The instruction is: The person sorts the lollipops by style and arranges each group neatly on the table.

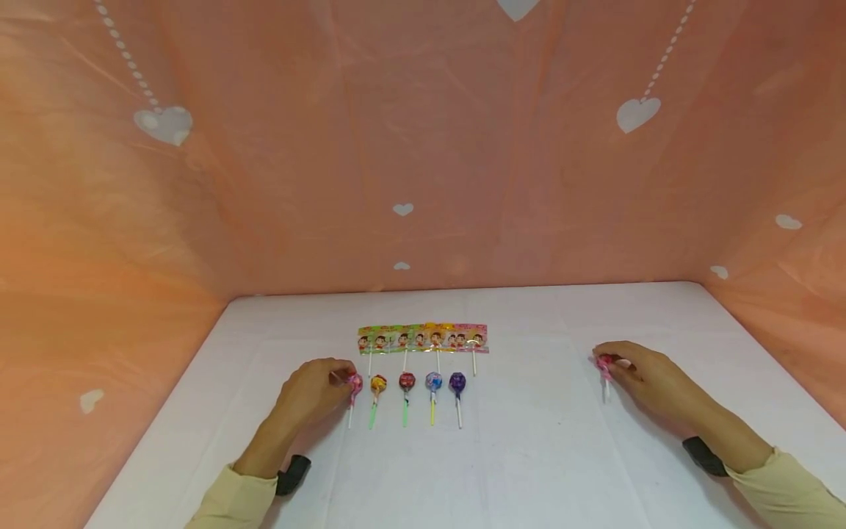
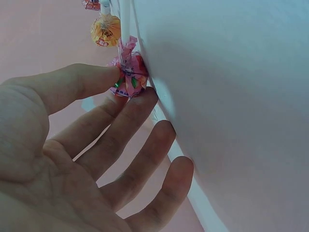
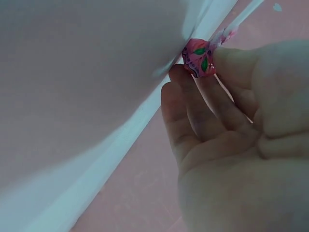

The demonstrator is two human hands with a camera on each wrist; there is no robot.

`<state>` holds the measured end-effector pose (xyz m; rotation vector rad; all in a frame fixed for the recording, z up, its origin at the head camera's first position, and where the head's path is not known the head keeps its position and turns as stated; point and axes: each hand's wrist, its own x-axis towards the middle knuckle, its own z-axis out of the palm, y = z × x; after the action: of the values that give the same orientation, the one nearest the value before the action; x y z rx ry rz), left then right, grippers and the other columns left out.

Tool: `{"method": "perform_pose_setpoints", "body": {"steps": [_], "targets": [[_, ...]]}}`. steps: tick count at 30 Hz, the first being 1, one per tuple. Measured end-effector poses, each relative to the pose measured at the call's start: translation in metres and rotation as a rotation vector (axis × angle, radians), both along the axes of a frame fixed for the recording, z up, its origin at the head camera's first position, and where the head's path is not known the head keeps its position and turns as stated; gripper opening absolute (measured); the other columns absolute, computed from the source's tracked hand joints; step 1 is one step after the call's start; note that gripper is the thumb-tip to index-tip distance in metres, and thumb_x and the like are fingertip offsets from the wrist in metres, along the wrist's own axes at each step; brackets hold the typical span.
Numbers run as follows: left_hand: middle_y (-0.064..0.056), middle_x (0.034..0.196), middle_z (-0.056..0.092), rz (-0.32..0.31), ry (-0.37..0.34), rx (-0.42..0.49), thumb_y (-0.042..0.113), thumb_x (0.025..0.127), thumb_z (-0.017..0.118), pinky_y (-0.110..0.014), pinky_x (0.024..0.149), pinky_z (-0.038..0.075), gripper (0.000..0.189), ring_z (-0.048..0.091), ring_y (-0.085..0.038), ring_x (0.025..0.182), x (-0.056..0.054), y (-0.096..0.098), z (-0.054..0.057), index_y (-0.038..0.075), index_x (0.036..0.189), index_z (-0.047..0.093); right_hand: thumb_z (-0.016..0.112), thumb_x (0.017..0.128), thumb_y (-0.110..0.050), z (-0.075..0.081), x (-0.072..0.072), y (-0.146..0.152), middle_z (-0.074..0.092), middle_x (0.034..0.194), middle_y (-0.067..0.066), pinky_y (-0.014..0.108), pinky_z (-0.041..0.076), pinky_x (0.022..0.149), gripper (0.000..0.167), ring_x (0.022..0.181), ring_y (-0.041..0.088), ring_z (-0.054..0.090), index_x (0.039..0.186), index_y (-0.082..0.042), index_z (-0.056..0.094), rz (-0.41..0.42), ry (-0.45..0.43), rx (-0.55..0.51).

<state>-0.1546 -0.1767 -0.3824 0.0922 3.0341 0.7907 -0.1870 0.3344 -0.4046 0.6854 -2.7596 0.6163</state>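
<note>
My left hand (image 1: 316, 391) pinches the ball of a pink-wrapped lollipop (image 2: 130, 77) between thumb and fingertips, at the left end of a row; its white stick points toward me in the head view. Beside it in that row lie a yellow lollipop (image 1: 378, 383), a red lollipop (image 1: 406, 380), a blue lollipop (image 1: 433, 380) and a purple lollipop (image 1: 457, 382). Away to the right, my right hand (image 1: 651, 378) holds another pink lollipop (image 3: 200, 59) by its ball, the thumb against one side and fingertips against the other. Its white stick also points toward me.
Behind the row lies a line of flat lollipops in green, yellow and pink printed packets (image 1: 423, 338), white sticks toward me. Everything is on a white-covered table (image 1: 515, 470). An orange cloth (image 1: 463, 147) with white hearts encloses the back and sides.
</note>
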Motion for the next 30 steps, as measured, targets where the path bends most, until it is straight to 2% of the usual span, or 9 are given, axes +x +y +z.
{"method": "perform_pose_setpoints", "body": {"steps": [4, 9, 15, 21, 30], "targets": [[-0.002, 0.095, 0.073, 0.003, -0.008, -0.001, 0.016, 0.084, 0.069, -0.037, 0.068, 0.049, 0.023, 0.065, -0.018, 0.089, -0.0001, 0.0004, 0.0002, 0.014, 0.106, 0.076, 0.069, 0.092, -0.008, 0.0014, -0.0002, 0.0003, 0.071, 0.108, 0.005, 0.026, 0.053, 0.075, 0.040, 0.086, -0.002, 0.061, 0.130, -0.007, 0.059, -0.025, -0.032, -0.006], [-0.001, 0.095, 0.073, 0.007, -0.015, 0.000, 0.016, 0.084, 0.069, -0.036, 0.069, 0.049, 0.023, 0.065, -0.018, 0.089, -0.0004, 0.0009, -0.0002, 0.013, 0.106, 0.075, 0.069, 0.093, -0.015, 0.0041, -0.0003, 0.0007, 0.068, 0.108, 0.007, 0.028, 0.052, 0.075, 0.035, 0.085, 0.001, 0.060, 0.126, -0.005, 0.061, -0.077, -0.100, 0.004], [-0.001, 0.094, 0.073, 0.017, -0.019, -0.001, 0.015, 0.083, 0.069, -0.035, 0.070, 0.049, 0.023, 0.065, -0.018, 0.089, -0.0006, 0.0009, -0.0016, 0.013, 0.105, 0.075, 0.070, 0.092, -0.015, 0.0051, -0.0002, 0.0005, 0.069, 0.102, 0.001, 0.024, 0.049, 0.070, 0.032, 0.080, -0.005, 0.053, 0.123, -0.007, 0.067, -0.060, -0.107, 0.004], [-0.002, 0.095, 0.073, 0.019, -0.019, 0.001, 0.014, 0.083, 0.068, -0.037, 0.071, 0.050, 0.024, 0.065, -0.019, 0.089, 0.0003, 0.0009, -0.0019, 0.012, 0.106, 0.075, 0.069, 0.094, -0.020, 0.0049, -0.0005, -0.0023, 0.068, 0.105, -0.003, 0.024, 0.048, 0.073, 0.034, 0.083, -0.002, 0.052, 0.126, -0.011, 0.067, -0.063, -0.178, 0.003], [-0.003, 0.095, 0.073, 0.020, -0.011, 0.004, 0.015, 0.083, 0.068, -0.037, 0.071, 0.050, 0.025, 0.065, -0.020, 0.090, 0.0005, 0.0012, -0.0025, 0.012, 0.107, 0.075, 0.069, 0.094, -0.025, 0.0055, -0.0022, -0.0047, 0.070, 0.099, -0.002, 0.026, 0.049, 0.072, 0.034, 0.081, 0.002, 0.054, 0.123, -0.008, 0.067, -0.089, -0.201, 0.027]]}}
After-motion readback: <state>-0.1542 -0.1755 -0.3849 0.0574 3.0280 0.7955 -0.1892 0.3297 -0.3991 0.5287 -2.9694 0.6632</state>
